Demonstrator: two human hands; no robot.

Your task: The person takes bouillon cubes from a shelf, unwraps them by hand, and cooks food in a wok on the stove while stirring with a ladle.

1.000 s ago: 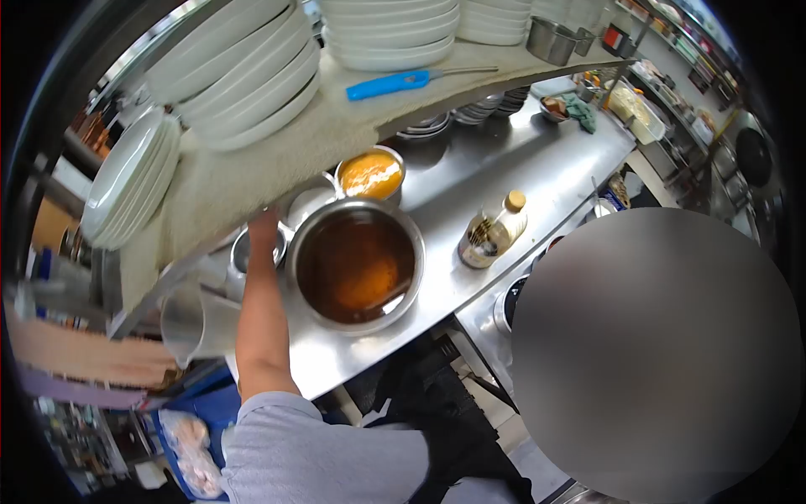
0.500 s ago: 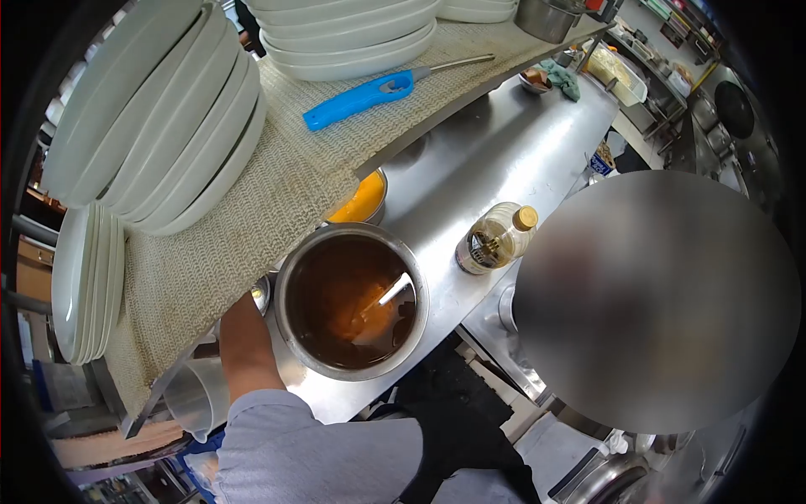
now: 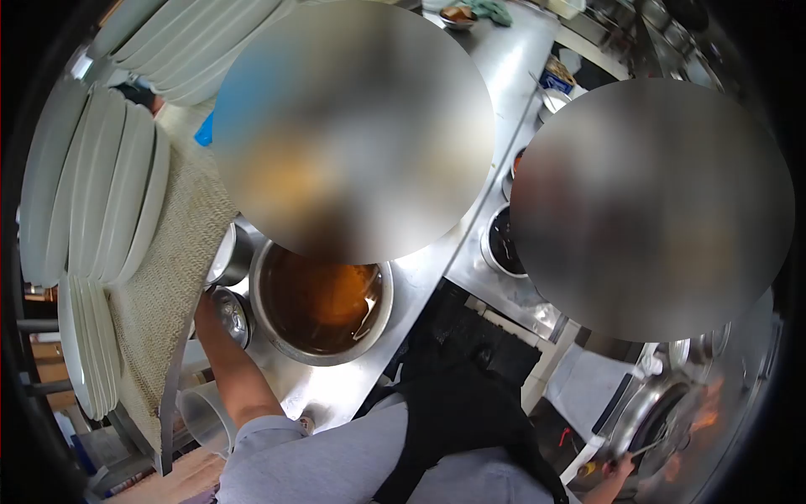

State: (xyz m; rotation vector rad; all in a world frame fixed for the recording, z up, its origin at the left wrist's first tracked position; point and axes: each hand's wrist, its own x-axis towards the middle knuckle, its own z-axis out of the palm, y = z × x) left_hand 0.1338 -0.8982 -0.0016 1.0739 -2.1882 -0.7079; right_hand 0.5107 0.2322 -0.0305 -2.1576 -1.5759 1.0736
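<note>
My left arm reaches beside a large steel pot (image 3: pixel 259 311) of brown liquid, in which something shiny stands at the right. My left hand (image 3: pixel 205 304) passes under the cloth-covered shelf edge; its fingers are hidden. Close to that wrist are a shiny metal bowl (image 3: pixel 232 317) and a metal container (image 3: pixel 238 256). At the bottom right, my right hand (image 3: pixel 620 469) is closed on a thin-handled metal utensil (image 3: pixel 651 446), which extends over a large wok (image 3: pixel 628 417).
Stacked white plates (image 3: pixel 92 185) stand on the shelf (image 3: pixel 189 223) at left, above a clear plastic jug (image 3: pixel 206 420). Flames (image 3: pixel 710 403) rise beside the wok. A pot of dark liquid (image 3: pixel 495 239) is at right. Two blurred patches hide large areas.
The view has turned and shifted, moving the pot left and down. The right hand, utensil and flames have come into view. A blurred patch now covers the oil bottle area.
</note>
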